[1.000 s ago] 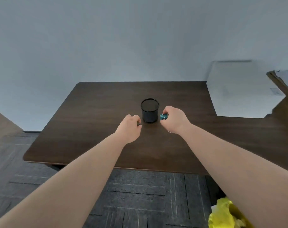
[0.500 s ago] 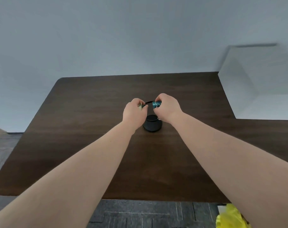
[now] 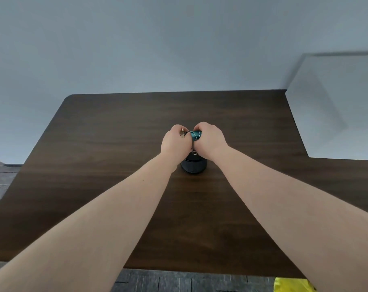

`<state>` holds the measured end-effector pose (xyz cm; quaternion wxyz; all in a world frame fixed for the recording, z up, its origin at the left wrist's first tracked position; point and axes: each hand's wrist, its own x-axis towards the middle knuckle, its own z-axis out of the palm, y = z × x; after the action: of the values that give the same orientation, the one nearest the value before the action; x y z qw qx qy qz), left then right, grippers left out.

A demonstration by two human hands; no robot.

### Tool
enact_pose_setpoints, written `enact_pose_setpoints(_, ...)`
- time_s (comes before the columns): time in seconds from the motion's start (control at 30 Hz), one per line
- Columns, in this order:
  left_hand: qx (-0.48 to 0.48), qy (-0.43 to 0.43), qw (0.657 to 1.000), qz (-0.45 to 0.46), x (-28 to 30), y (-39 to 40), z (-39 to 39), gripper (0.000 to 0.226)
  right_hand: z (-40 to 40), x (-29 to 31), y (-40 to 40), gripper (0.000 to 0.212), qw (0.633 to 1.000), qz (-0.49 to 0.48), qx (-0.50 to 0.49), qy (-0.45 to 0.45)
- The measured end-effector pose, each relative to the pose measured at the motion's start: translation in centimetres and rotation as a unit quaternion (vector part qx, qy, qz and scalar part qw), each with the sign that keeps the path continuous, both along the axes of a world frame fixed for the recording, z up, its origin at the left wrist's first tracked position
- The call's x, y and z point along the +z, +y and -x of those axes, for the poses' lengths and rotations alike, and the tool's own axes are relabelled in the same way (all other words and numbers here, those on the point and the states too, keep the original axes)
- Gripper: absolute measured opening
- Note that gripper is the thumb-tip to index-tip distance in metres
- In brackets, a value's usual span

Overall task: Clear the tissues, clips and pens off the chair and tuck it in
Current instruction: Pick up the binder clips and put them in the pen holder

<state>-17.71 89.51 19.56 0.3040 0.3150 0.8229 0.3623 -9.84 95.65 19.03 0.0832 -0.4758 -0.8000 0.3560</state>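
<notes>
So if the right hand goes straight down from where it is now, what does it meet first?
Most likely the black cup, which stands right under the right hand holding a teal clip. How far above the rim the hand is cannot be told from this one view.

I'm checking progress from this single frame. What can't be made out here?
- Chair: outside the head view.
- Black mesh cup: mouth and contents hidden by both hands.
- Left hand: small clip, too small to identify.
- Yellow item: cut off by the bottom edge.
</notes>
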Motion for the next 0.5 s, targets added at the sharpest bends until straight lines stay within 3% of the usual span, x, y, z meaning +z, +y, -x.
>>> enact_pose_setpoints(0.5,-0.059,-0.04,0.997,0.043,0.75,0.05,-0.22,0.039,-0.38,-0.31,-0.15,0.037,0.998,-0.025,0.048,-0.02)
